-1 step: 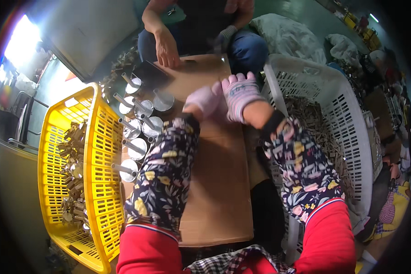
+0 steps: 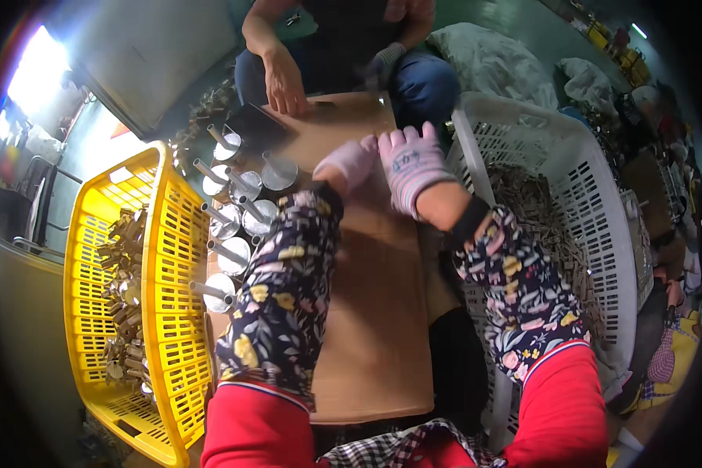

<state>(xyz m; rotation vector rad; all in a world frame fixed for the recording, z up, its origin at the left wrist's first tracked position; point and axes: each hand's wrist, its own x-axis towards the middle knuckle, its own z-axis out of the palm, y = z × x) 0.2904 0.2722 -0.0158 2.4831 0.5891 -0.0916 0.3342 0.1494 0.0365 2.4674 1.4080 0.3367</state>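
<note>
My left hand [image 2: 349,162], in a pink knit glove, is curled above the cardboard sheet [image 2: 374,312]; whatever its fingers may hold is hidden. Right beside it, my right hand [image 2: 415,165], in a striped pink glove, shows its back with the fingers stretched and apart. The fingertips of both hands nearly meet. Left of my left hand stand several round metal discs with tubes [image 2: 279,173] rising from them, grouped along the cardboard's left side. A dark flat piece [image 2: 256,125] lies at the far left of the sheet.
A yellow plastic crate [image 2: 181,304] holding metal parts stands at the left. At the right is a white crate [image 2: 608,234] with many small metal pieces [image 2: 522,191]. Across the cardboard sits a co-worker, one hand [image 2: 286,87] resting at its far edge. White sacks [image 2: 487,62] lie behind.
My right hand has turned slightly, and its fingers are spread further apart. My left hand has shifted a little to the left. The discs and crates stay in place.
</note>
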